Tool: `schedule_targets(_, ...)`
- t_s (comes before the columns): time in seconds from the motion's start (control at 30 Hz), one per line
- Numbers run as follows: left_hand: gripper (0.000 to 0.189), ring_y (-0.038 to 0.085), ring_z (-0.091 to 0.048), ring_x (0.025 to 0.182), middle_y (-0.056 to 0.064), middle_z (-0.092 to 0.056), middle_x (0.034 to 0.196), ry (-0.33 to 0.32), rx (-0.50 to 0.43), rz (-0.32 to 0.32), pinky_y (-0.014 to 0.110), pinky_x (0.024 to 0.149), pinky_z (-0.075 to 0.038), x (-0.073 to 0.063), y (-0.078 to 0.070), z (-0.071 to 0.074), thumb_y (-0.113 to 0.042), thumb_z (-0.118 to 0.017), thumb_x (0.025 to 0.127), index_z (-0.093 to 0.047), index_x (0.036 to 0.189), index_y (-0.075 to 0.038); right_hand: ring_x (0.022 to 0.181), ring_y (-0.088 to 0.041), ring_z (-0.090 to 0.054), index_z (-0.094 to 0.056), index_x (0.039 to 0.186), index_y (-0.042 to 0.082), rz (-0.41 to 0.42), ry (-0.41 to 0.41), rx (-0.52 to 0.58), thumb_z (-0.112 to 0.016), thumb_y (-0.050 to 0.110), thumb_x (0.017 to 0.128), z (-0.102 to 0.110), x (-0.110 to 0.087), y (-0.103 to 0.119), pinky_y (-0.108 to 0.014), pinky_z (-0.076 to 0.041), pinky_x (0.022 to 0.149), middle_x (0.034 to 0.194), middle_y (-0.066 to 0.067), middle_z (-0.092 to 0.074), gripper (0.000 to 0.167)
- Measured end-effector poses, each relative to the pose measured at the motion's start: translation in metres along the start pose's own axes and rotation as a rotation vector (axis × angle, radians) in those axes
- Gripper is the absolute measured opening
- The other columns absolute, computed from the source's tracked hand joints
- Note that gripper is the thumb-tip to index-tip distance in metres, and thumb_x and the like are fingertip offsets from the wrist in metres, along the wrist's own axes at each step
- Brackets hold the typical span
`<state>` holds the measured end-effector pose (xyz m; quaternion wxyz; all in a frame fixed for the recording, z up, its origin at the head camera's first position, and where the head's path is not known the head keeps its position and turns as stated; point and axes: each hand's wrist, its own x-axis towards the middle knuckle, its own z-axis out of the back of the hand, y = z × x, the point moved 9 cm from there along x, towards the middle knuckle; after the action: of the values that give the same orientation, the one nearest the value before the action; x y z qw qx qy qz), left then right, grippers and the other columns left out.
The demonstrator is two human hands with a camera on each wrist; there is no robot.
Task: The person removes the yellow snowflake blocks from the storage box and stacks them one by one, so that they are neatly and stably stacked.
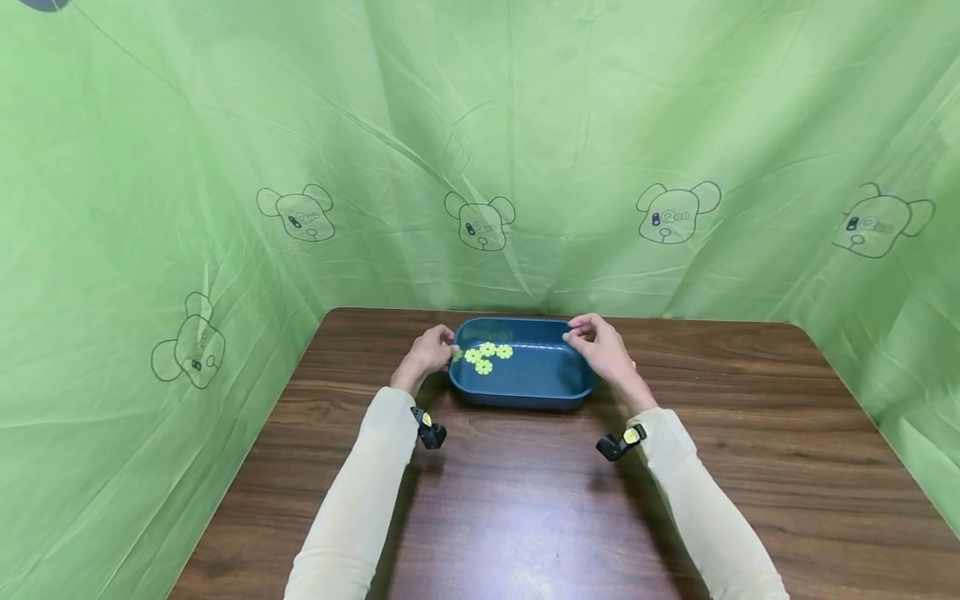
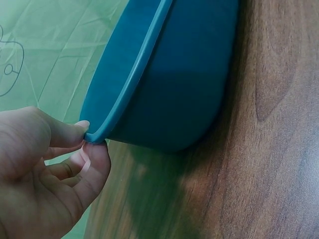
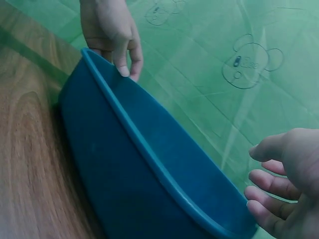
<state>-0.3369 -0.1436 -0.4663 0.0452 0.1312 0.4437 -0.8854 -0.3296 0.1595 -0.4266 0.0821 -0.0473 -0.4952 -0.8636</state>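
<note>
A blue oblong basin (image 1: 532, 371) stands near the far edge of the table, with several yellow-green flower shapes (image 1: 483, 367) on its left part. My left hand (image 1: 432, 350) pinches the basin's left rim, thumb on the inside and fingers under the lip, as the left wrist view shows. At the other end, my right hand (image 1: 602, 346) is beside the right rim. In the right wrist view its thumb and fingers (image 3: 279, 185) are parted and loosely bent, with the lower fingertips close by the rim and nothing between them.
The brown wood-grain table (image 1: 517, 508) reaches back to a green sheet (image 1: 570, 150) printed with bear heads, which hangs behind it and along the sides. A small black camera (image 1: 431, 432) is strapped at the left wrist, another (image 1: 617, 446) at the right.
</note>
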Motion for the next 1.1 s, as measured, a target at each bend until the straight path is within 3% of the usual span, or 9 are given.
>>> schedule_targets(0.63, 0.026, 0.019, -0.061, 0.073, 0.016, -0.058, 0.105, -0.001, 0.002, -0.007, 0.044, 0.083, -0.055, -0.001, 0.001, 0.000, -0.015, -0.055, 0.097, -0.051, 0.121, -0.004, 0.091, -0.023, -0.061, -0.059, 0.112, 0.004, -0.016, 0.132, -0.029, -0.066, 0.020, 0.091, -0.066, 0.011, 0.003, -0.035, -0.049, 0.080, 0.102, -0.011, -0.066, 0.028)
schedule_targets(0.93, 0.029, 0.020, -0.061, 0.075, 0.019, -0.058, 0.109, 0.009, -0.002, 0.012, 0.045, 0.085, -0.054, -0.004, -0.001, 0.000, -0.016, -0.054, 0.098, -0.050, 0.125, -0.004, 0.093, -0.022, -0.060, -0.059, 0.113, 0.007, -0.052, 0.181, -0.061, -0.066, 0.022, 0.091, -0.088, 0.016, -0.005, -0.036, -0.049, 0.080, 0.103, -0.008, -0.064, 0.027)
schedule_targets(1.1, 0.029, 0.021, -0.060, 0.077, 0.022, -0.058, 0.114, 0.017, -0.009, 0.023, 0.045, 0.086, -0.054, -0.003, -0.001, 0.000, -0.016, -0.053, 0.098, -0.049, 0.125, -0.005, 0.095, -0.024, -0.059, -0.058, 0.115, 0.002, -0.033, 0.210, -0.112, -0.066, 0.018, 0.090, -0.096, 0.019, -0.003, -0.039, -0.049, 0.083, 0.103, -0.010, -0.063, 0.030)
